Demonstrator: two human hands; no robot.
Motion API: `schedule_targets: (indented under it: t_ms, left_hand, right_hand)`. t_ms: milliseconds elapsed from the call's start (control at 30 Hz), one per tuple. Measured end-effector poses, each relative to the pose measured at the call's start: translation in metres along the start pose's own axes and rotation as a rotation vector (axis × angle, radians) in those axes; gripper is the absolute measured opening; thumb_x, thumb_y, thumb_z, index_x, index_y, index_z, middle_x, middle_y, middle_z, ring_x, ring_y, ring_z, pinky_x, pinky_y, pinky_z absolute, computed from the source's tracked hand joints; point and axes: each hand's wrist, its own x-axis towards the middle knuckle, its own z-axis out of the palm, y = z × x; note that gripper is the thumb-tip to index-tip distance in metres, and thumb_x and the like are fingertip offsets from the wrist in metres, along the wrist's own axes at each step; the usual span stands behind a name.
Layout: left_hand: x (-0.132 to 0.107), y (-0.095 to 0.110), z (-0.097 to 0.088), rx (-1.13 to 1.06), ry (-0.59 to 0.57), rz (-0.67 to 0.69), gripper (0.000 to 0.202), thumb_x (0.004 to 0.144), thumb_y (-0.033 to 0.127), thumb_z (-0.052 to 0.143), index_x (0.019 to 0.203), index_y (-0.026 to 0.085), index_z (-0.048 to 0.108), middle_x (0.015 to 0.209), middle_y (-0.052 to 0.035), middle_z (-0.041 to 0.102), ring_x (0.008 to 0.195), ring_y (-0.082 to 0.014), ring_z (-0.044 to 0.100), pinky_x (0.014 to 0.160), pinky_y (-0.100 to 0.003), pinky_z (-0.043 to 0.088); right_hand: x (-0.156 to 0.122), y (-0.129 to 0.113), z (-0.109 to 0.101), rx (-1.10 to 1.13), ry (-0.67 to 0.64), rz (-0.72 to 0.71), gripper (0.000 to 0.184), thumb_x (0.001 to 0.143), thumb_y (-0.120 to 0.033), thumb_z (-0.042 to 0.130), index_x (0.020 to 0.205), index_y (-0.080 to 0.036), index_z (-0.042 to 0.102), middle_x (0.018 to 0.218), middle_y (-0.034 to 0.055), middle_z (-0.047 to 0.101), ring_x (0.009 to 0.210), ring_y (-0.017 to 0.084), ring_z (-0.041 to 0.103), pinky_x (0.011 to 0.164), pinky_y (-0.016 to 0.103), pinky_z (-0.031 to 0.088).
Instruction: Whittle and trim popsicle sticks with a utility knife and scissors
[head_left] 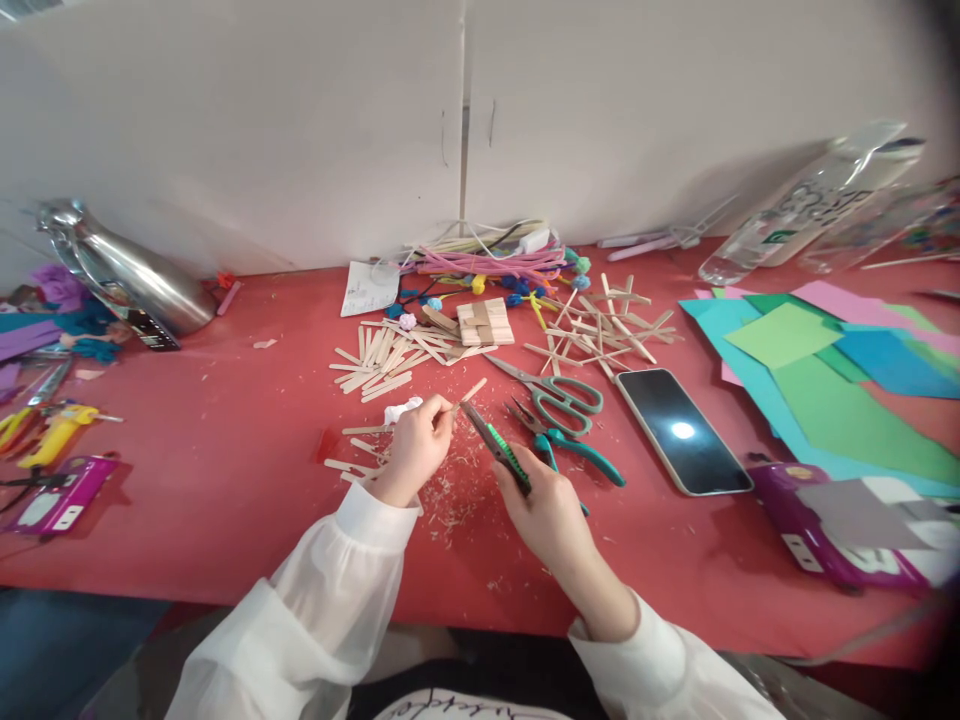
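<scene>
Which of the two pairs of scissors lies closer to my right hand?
The teal-handled pair, lying right beside your right hand. The larger pair with pale green handles lies farther away, behind it.

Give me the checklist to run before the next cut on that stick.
1. Stick pinched in left hand: ok.
2. Knife gripped in right hand: ok.
3. Blade clear of left fingers: not ok, the tip sits right beside them.
4. Scissors out of the stroke: ok, they lie beyond the knife, apart from it.
5. Phone clear of both hands: ok, off to the right.
6. Blade sharpness: cannot tell.
</scene>
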Motion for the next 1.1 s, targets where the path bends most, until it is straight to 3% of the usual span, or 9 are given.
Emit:
schedule_targets:
  t_ms: [133,233,367,567,733,833,967,1100]
  left_hand:
    - [0.002,-0.003,0.002,-0.022,-0.022,-0.019,0.017,0.077,0.018,0.046,0.06,0.02,0.048,0.049,0.0035,0.052,0.047,-0.012,0.05,0.051,-0.022,0.035]
    - [0.003,-0.007,0.005,-0.06,-0.04,-0.04,0.018,0.076,0.017,0.045,0.058,0.02,0.048,0.049,0.0034,0.053,0.047,-0.0115,0.051,0.05,-0.021,0.036]
    - [0.003,-0.011,0.008,-0.116,-0.053,-0.057,0.019,0.08,0.021,0.043,0.062,0.019,0.049,0.054,0.0022,0.058,0.046,-0.0111,0.054,0.047,-0.021,0.038]
    - [0.001,-0.01,0.005,-0.107,-0.03,-0.038,0.019,0.082,0.025,0.043,0.066,0.02,0.05,0.053,0.0024,0.055,0.049,-0.0115,0.053,0.051,-0.021,0.039]
    - [0.0,-0.006,0.002,-0.059,-0.031,-0.002,0.016,0.082,0.022,0.043,0.066,0.02,0.049,0.054,0.0024,0.054,0.052,-0.0114,0.052,0.054,-0.021,0.037]
    - [0.0,-0.005,0.003,-0.019,-0.026,0.0,0.017,0.079,0.02,0.045,0.063,0.019,0.047,0.052,0.0028,0.05,0.05,-0.0114,0.048,0.053,-0.021,0.034]
    - [0.002,-0.005,0.004,0.026,-0.025,-0.007,0.015,0.075,0.015,0.045,0.06,0.019,0.045,0.05,0.0036,0.045,0.047,-0.0112,0.044,0.051,-0.022,0.031]
    - [0.003,-0.006,0.004,0.037,-0.023,-0.007,0.013,0.073,0.014,0.045,0.061,0.019,0.045,0.052,0.0037,0.044,0.05,-0.0112,0.043,0.052,-0.021,0.031]
  right_hand:
    - [-0.003,0.002,0.006,-0.128,0.077,-0.042,0.034,0.081,-0.033,0.04,0.095,-0.013,0.063,0.073,0.011,0.066,0.05,0.018,0.057,0.044,0.025,0.037]
    - [-0.005,0.003,0.01,-0.198,0.125,-0.034,0.037,0.081,-0.032,0.039,0.101,-0.012,0.063,0.08,0.0136,0.067,0.051,0.02,0.058,0.042,0.026,0.034]
    - [-0.005,0.003,0.007,-0.193,0.124,-0.03,0.035,0.082,-0.031,0.04,0.101,-0.013,0.063,0.078,0.0109,0.066,0.047,0.017,0.055,0.042,0.025,0.035]
    - [-0.001,0.002,0.001,-0.056,-0.004,-0.028,0.029,0.086,-0.037,0.039,0.084,-0.016,0.059,0.05,-0.0036,0.052,0.035,0.009,0.041,0.038,0.019,0.035]
    - [0.001,0.004,0.001,-0.046,-0.042,-0.032,0.035,0.089,-0.039,0.034,0.075,-0.016,0.056,0.044,-0.006,0.046,0.034,0.008,0.041,0.036,0.017,0.034]
    - [0.0,0.006,0.003,-0.129,-0.011,-0.049,0.031,0.086,-0.036,0.039,0.084,-0.015,0.061,0.051,-0.0021,0.055,0.036,0.009,0.043,0.039,0.019,0.034]
    - [-0.003,0.007,0.009,-0.309,0.101,-0.057,0.033,0.083,-0.029,0.04,0.102,-0.013,0.062,0.076,0.0088,0.066,0.045,0.013,0.051,0.042,0.022,0.029]
    - [-0.007,0.006,0.012,-0.447,0.164,-0.083,0.033,0.084,-0.027,0.042,0.107,-0.016,0.062,0.08,0.007,0.066,0.045,0.011,0.051,0.04,0.024,0.021]
